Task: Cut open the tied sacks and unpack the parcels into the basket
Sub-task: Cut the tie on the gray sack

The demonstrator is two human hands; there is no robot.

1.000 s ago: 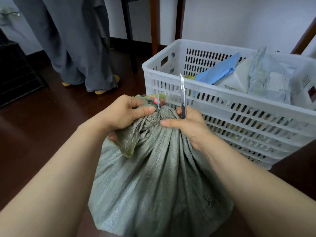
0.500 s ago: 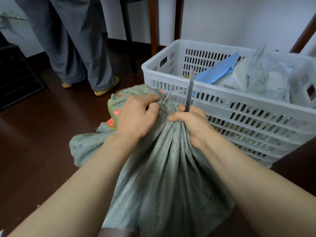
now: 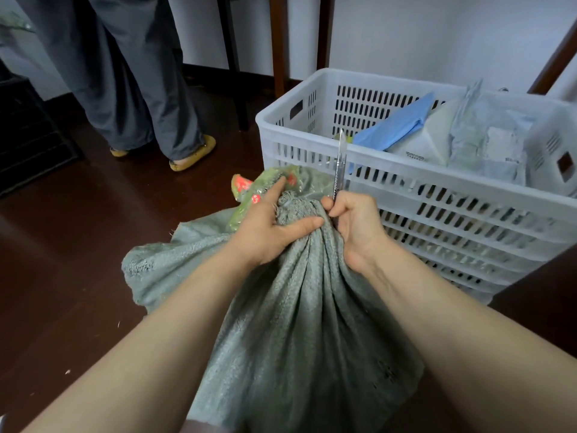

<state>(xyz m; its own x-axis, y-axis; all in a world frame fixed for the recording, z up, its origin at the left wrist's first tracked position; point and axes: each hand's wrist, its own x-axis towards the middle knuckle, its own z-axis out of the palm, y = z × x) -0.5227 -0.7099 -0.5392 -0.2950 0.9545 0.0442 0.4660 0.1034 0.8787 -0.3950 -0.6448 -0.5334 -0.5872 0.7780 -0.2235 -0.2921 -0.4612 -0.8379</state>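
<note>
The grey woven sack (image 3: 296, 323) sits on the floor right in front of the white basket (image 3: 299, 159). The left hand (image 3: 265, 229) clutches its bunched neck, forefinger stretched onto some green plastic poking out. The right hand (image 3: 356, 226), close against the same neck on the basket side, is curled round a knife (image 3: 338, 165), blade pointing up. Inside the basket lie a blue parcel (image 3: 395, 126) and pale wrapped ones.
</note>
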